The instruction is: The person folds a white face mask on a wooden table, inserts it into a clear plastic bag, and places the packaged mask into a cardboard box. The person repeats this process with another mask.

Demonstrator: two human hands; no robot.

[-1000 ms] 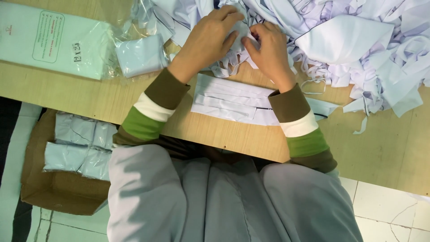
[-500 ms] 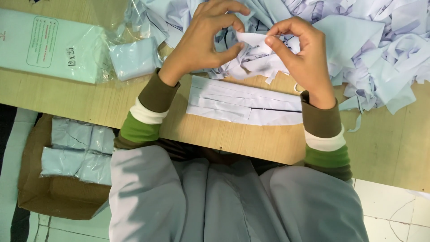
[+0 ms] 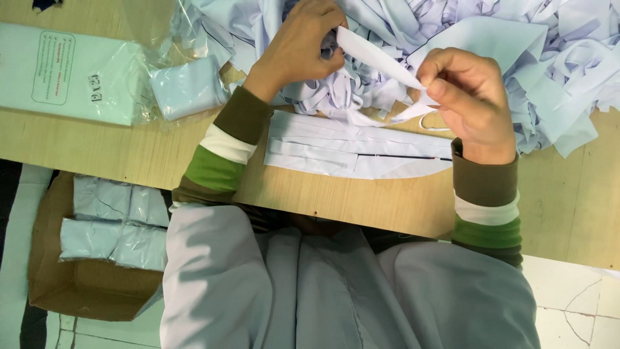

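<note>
While both grips pinch one white strip, bare table edge below stacked strips.

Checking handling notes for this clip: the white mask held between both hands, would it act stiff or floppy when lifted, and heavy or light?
Probably floppy: the white mask sags between the left hand and right hand. Likely very light, since fingertip pinches alone hold it up. Its ear loop dangles loose, so it may snag on the pile of masks.

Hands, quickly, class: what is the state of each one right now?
Left hand: closed, pinching one end of a white face mask.
Right hand: closed, pinching the mask's other end.
</note>
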